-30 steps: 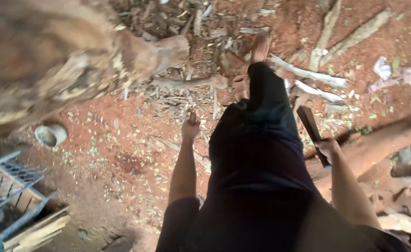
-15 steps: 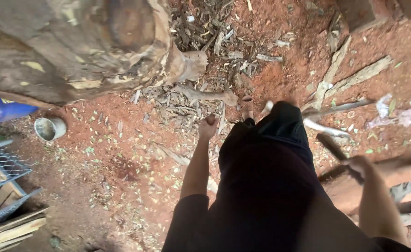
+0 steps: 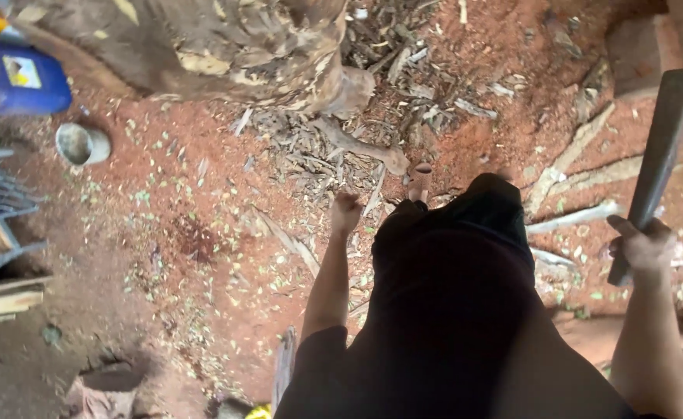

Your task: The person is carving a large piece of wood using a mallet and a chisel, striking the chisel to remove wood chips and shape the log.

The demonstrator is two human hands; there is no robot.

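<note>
Right hand fisted round handle of a machete, blade up and tilted toward the top right corner of the red dirt ground. Left hand empty, loosely curled, hanging over wood chips by the tree trunk. Metal cup and blue container at left edge.

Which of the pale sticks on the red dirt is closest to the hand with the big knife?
The thin pale stick lying just left of the right hand, below two wider ones.
</note>
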